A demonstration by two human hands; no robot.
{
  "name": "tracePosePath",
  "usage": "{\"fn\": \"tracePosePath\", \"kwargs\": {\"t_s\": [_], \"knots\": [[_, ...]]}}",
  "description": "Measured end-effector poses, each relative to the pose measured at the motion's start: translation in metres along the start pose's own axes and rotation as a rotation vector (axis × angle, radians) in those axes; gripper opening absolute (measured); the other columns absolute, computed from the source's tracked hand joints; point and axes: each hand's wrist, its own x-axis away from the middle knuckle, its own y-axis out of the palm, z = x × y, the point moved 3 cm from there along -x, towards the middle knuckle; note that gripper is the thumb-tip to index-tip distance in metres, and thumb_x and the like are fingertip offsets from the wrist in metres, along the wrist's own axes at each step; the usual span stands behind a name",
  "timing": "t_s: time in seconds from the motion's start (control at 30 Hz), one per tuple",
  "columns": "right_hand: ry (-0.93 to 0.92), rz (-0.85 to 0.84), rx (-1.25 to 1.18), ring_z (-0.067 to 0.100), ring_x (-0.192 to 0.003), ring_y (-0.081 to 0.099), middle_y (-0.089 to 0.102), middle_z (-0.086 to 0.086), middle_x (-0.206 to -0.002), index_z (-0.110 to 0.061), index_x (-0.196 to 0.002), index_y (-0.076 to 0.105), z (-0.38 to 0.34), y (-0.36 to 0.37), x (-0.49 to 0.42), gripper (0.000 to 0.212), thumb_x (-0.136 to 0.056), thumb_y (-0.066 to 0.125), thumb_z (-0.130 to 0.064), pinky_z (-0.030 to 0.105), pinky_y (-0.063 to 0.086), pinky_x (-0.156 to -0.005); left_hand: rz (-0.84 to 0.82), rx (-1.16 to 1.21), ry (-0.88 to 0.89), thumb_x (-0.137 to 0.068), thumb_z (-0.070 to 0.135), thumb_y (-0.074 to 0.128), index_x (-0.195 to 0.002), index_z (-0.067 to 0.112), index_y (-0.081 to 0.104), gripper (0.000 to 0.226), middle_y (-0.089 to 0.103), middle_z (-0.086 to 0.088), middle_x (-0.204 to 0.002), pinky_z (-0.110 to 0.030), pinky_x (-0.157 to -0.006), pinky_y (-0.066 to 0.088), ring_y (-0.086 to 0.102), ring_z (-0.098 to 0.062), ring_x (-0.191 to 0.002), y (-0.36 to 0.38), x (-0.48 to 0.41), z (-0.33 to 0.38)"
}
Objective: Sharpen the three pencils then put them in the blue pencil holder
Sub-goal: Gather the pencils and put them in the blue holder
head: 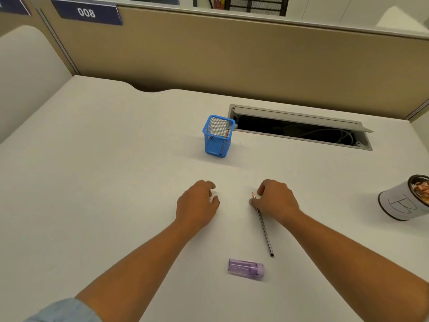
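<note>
A dark pencil [264, 228] lies on the white desk, its sharpened tip pointing away from me. My right hand [276, 201] is curled over its tip end, thumb and fingers pinching the shaft. My left hand [197, 205] hovers just left of it, fingers loosely curled, holding nothing. A purple sharpener [246, 268] lies on its side near me, apart from both hands. The blue mesh pencil holder [218, 137] stands upright farther back, with pencils inside, their tips showing near the right rim.
An open cable slot [301, 129] with a raised flap cuts the desk right behind the holder. A white cup [404, 201] with pencil shavings stands at the right edge. A tan partition wall [232, 56] closes the back.
</note>
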Motion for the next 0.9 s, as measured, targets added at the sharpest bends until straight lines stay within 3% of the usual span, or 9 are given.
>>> {"fn": "tracePosePath", "kwargs": {"t_s": [0.2,0.43,0.67,0.73,0.8,0.9], "knots": [[-0.017,0.042,0.015,0.023,-0.081,0.064,0.071,-0.001,-0.094,-0.024,-0.092,0.068,-0.008,-0.009,0.007,0.020,-0.073,0.068,-0.022,0.027,0.048,-0.065,-0.038,0.093,0.017,-0.090,0.041,0.064,-0.130,0.026,0.059,0.043,0.058,0.015,-0.095,-0.022,-0.080,0.045,0.057,-0.007,-0.088,0.011,0.008,0.017],[-0.252,0.291,-0.189,0.014,-0.077,0.065,0.071,-0.003,-0.087,-0.022,-0.092,0.071,-0.066,-0.072,0.005,0.013,-0.080,0.076,-0.022,0.025,0.053,-0.069,-0.007,0.220,0.128,-0.083,0.043,0.075,-0.134,0.032,0.053,0.057,0.058,0.015,-0.094,-0.029,-0.081,0.056,0.061,-0.008,-0.078,-0.027,-0.030,0.072],[-0.495,0.434,-0.415,0.005,-0.057,0.060,0.065,-0.010,-0.066,-0.020,-0.075,0.066,-0.113,-0.128,0.003,0.008,-0.076,0.073,-0.016,0.009,0.045,-0.050,0.199,0.247,0.382,-0.087,0.018,0.072,-0.103,0.016,0.075,0.016,0.063,0.008,-0.080,-0.031,-0.071,0.057,0.059,-0.010,-0.067,-0.100,-0.078,0.108],[-0.546,0.453,-0.448,0.006,-0.061,0.063,0.066,-0.012,-0.067,-0.020,-0.076,0.068,-0.120,-0.131,-0.002,0.008,-0.077,0.074,-0.014,0.007,0.048,-0.054,0.221,0.199,0.418,-0.088,0.015,0.071,-0.102,0.014,0.075,0.015,0.069,0.001,-0.085,-0.033,-0.073,0.057,0.062,-0.016,-0.071,-0.115,-0.090,0.110],[-0.577,0.477,-0.471,0.005,-0.062,0.064,0.067,-0.012,-0.069,-0.021,-0.079,0.068,-0.126,-0.130,-0.009,0.010,-0.079,0.074,-0.013,0.007,0.050,-0.056,0.236,0.181,0.398,-0.088,0.015,0.072,-0.110,0.015,0.072,0.022,0.072,-0.002,-0.092,-0.034,-0.074,0.059,0.066,-0.017,-0.074,-0.120,-0.101,0.108],[-0.554,0.491,-0.447,0.001,-0.062,0.063,0.064,-0.014,-0.068,-0.021,-0.082,0.069,-0.130,-0.123,-0.023,0.009,-0.082,0.073,-0.013,0.005,0.046,-0.054,0.321,0.269,0.216,-0.089,0.009,0.071,-0.122,0.016,0.065,0.034,0.068,0.001,-0.099,-0.029,-0.073,0.060,0.062,-0.011,-0.076,-0.115,-0.109,0.086]]}}
